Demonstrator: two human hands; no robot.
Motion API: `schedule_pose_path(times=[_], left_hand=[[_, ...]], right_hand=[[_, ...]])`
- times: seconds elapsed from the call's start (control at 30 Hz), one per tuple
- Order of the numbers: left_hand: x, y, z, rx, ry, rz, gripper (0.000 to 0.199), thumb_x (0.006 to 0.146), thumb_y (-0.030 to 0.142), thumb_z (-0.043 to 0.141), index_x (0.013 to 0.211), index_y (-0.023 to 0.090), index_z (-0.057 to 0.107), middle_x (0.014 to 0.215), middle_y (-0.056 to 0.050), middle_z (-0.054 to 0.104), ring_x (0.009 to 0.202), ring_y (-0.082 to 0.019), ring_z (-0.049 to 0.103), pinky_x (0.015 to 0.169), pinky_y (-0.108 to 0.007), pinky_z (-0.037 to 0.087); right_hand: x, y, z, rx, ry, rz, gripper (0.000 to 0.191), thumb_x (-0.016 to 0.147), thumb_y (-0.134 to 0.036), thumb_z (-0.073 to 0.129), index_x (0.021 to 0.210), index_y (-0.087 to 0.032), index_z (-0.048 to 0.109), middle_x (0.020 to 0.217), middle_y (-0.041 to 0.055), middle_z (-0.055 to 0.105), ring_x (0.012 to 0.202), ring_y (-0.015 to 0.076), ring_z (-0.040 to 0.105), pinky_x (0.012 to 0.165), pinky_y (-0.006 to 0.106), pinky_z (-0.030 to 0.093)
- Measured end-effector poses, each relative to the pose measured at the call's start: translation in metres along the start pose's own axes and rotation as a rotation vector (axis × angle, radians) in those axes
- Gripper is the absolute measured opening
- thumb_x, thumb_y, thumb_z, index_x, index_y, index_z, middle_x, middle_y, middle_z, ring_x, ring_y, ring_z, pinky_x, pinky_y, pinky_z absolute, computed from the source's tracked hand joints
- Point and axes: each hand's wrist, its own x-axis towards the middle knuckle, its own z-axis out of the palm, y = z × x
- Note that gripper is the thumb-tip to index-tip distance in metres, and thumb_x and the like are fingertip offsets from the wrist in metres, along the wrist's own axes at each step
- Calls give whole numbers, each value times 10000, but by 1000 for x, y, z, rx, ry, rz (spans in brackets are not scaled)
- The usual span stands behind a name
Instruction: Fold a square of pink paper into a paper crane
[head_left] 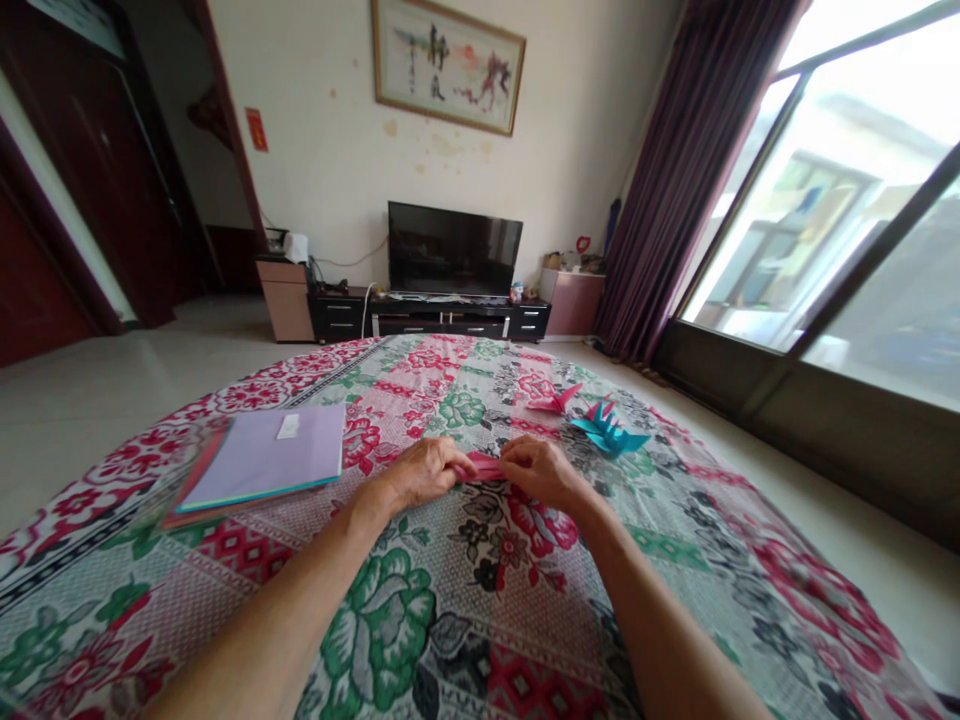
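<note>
A small folded piece of pink paper [481, 466] lies low over the patterned tablecloth, stretched between my two hands. My left hand [429, 470] is closed on its left end, with thumb and fingers pinched together. At the right end, my right hand [541, 468] pinches the same paper, its fingers curled. The fingers hide both ends of the paper. Beyond my right hand sit folded paper cranes: a pink crane [556, 400] and a group of blue cranes [611, 435], with another bit of pink behind the blue ones.
A stack of coloured paper [274, 455], lilac on top, lies in a clear wrapper at the left. The round table [382, 620] wears a floral cloth. Farther off stand a television [454, 250] on a low cabinet, a purple curtain [667, 170] and a window.
</note>
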Motion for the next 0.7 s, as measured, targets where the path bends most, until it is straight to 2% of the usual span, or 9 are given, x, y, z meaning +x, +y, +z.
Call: schedule_pose_path(times=[0.33, 0.53, 0.7], left_hand=[[1, -3, 1, -11, -2, 9, 303, 747, 169, 474, 918, 247, 710, 844, -18, 651, 772, -137, 568, 723, -233, 437], [2, -5, 3, -3, 4, 14, 301, 742, 164, 483, 910, 253, 716, 849, -24, 654, 769, -141, 563, 732, -238, 436], [1, -5, 1, -3, -3, 4, 310, 730, 141, 488, 901, 248, 724, 852, -30, 652, 767, -139, 553, 743, -232, 426]], right_hand=[[1, 0, 9, -129, 23, 32, 216, 714, -248, 552, 533, -165, 637, 649, 13, 624, 624, 116, 546, 576, 210, 402], [3, -1, 15, -180, 47, 39, 215, 693, -211, 544, 490, -150, 581, 676, 21, 618, 635, 109, 533, 591, 206, 386], [3, -3, 16, -191, 38, 82, 103, 666, -181, 553, 605, -148, 629, 682, 23, 587, 634, 115, 510, 595, 213, 378]])
